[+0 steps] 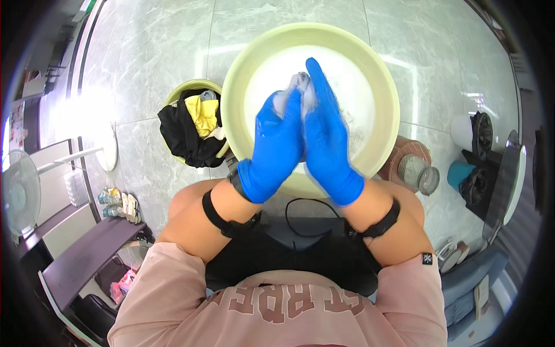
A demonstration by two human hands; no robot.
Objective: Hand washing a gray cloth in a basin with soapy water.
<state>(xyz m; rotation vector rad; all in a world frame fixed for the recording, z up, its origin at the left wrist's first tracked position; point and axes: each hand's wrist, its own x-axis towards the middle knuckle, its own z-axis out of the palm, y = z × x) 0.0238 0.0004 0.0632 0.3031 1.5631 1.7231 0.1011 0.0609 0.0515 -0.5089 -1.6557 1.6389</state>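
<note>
My left hand (279,132) and my right hand (326,134) both wear blue rubber gloves and press together over a large pale yellow-green basin (240,56). Between them is a wet, greyish-white piece of cloth (300,81), bunched up and mostly hidden by the gloves. Its exact kind is not clear. White suds (277,65) cover the water below, with small dark gaps in the foam near my right hand. The fingers of the right hand are stretched out, while the left is curled around the cloth.
Left of the basin, a smaller bucket (184,86) holds black, yellow and grey clothes (201,115). A reddish-brown stool-like object with a clear jar (414,169) stands close on the right. Farther off are a standing fan (21,191), shoes (123,206) and lined bins (461,175).
</note>
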